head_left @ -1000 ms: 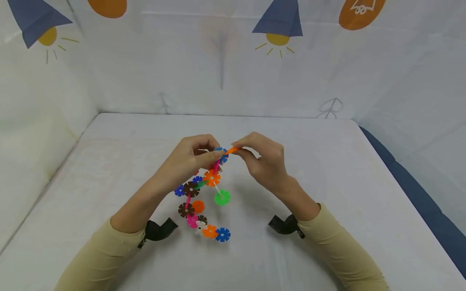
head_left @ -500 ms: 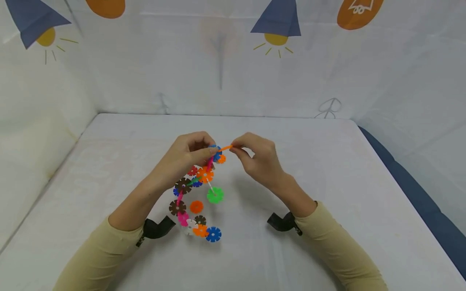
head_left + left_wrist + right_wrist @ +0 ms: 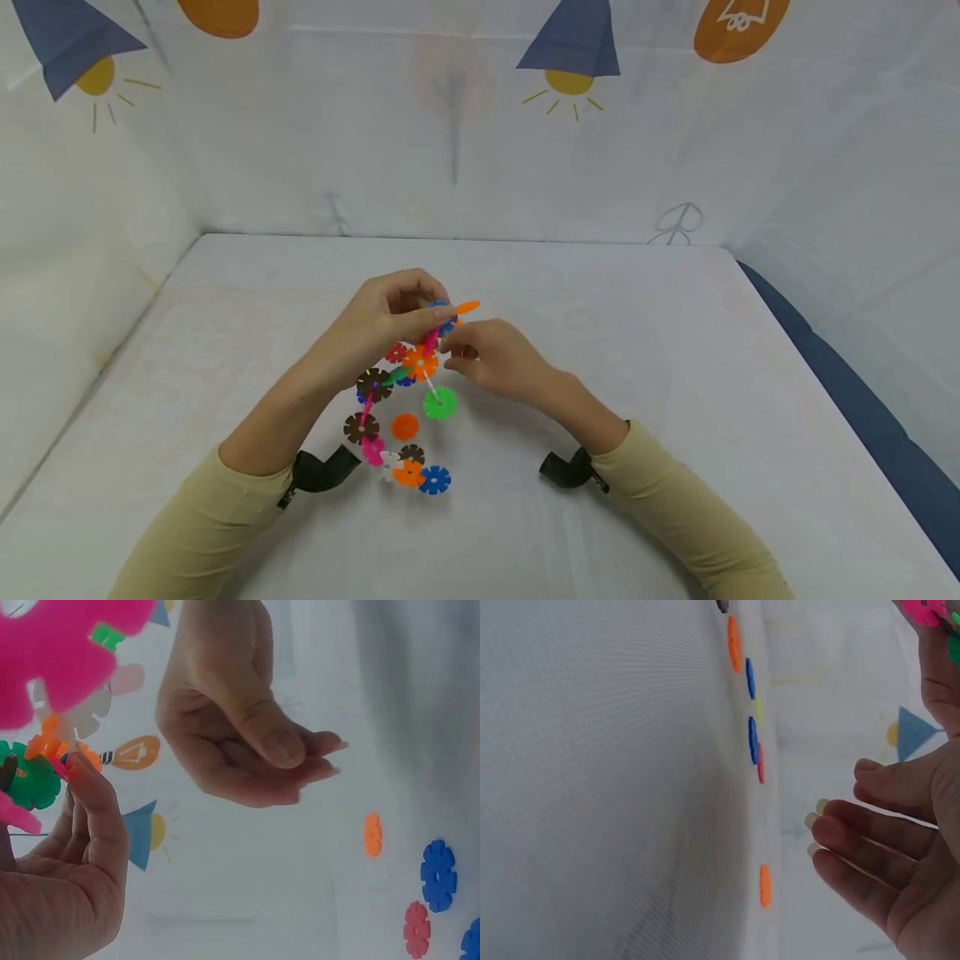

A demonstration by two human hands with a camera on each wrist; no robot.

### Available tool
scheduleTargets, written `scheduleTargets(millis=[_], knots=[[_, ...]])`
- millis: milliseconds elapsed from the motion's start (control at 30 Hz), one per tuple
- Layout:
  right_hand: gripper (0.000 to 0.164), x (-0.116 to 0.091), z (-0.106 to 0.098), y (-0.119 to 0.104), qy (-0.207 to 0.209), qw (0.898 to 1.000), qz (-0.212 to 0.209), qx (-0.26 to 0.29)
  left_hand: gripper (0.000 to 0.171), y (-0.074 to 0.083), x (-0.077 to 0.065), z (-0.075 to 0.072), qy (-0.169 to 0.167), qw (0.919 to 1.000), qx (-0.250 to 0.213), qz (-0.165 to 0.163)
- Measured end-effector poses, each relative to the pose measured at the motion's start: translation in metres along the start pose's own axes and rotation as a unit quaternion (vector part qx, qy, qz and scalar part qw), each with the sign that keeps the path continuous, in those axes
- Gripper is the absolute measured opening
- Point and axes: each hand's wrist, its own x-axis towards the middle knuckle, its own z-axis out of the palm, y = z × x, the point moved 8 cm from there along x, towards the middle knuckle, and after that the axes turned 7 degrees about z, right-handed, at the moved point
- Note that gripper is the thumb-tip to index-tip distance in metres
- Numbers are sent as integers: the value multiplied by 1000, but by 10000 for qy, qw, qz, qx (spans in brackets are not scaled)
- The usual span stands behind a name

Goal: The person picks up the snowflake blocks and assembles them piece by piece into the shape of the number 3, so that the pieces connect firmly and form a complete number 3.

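My left hand (image 3: 390, 312) pinches a blue notched snowflake disc (image 3: 442, 315) in a linked chain of colored plastic discs. An orange disc (image 3: 468, 307), seen edge-on, sticks out from the blue one. Below hang a pink disc (image 3: 431, 341), an orange disc (image 3: 421, 362) and a bright green disc (image 3: 440, 403). The chain runs down through brown discs (image 3: 361, 428) to a blue disc (image 3: 435, 480) at its lower end. My right hand (image 3: 501, 360) is just beside the chain, its fingers loosely bent; in the right wrist view nothing lies between the fingers (image 3: 870, 840).
Loose discs lie on the white table (image 3: 675, 375) behind and under the chain: an orange one (image 3: 405, 427), a red one (image 3: 396, 352) and a dark brown one (image 3: 412, 453). A white curtain (image 3: 337, 150) with lamp prints stands behind the table.
My right hand has let go of the orange disc and moved down and left beside the chain. The left hand and chain have shifted slightly left.
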Motion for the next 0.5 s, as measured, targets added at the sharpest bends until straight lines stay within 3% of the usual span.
scheduleTargets(millis=[200,500], knots=[[4,1,21,6,-679,9967,438,-47,24,-2,1,2,-42,9999,62,-70],[18,-5,55,-9,-1669,9852,250,-291,29,-3,0,6,-126,9991,373,-153]])
